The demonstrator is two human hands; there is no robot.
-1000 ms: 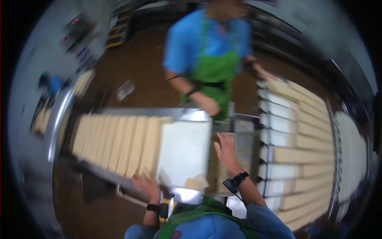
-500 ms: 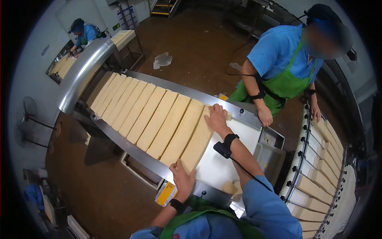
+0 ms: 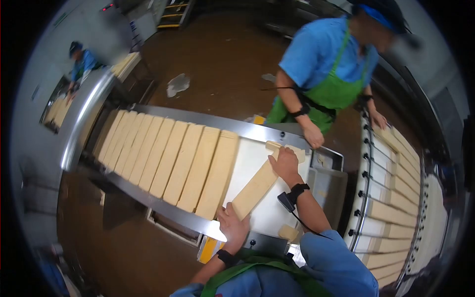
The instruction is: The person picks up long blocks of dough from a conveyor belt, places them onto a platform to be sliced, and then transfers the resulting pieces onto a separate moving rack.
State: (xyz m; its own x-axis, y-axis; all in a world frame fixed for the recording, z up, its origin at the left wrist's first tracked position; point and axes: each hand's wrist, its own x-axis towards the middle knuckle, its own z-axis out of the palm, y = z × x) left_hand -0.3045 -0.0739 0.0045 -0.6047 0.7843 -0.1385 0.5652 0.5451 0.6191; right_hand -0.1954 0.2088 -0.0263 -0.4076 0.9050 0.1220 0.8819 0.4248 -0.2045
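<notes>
A long pale dough-like slab (image 3: pixel 257 190) lies slantwise on the white belt (image 3: pixel 252 158), apart from the row. My right hand (image 3: pixel 285 164) grips its far end, beside a small loose piece (image 3: pixel 298 153). At the near end my left hand (image 3: pixel 233 223) holds the slab with its fingers on the edge. To the left, several similar slabs (image 3: pixel 190 166) lie side by side across the belt. A small cut piece (image 3: pixel 288 232) rests near the belt's front edge, by my right forearm.
A co-worker (image 3: pixel 329 74) in a green apron stands across the belt, a hand near its metal rim (image 3: pixel 257 131). At right, another conveyor (image 3: pixel 393 213) carries slabs. Grey trays (image 3: pixel 326 190) sit between. Another person (image 3: pixel 84 64) works far left, beyond a curved metal cover (image 3: pixel 84 119).
Both hands have moved the end slab right, away from the row, and it now lies at a slant. The view has shifted, and the co-worker's head has turned.
</notes>
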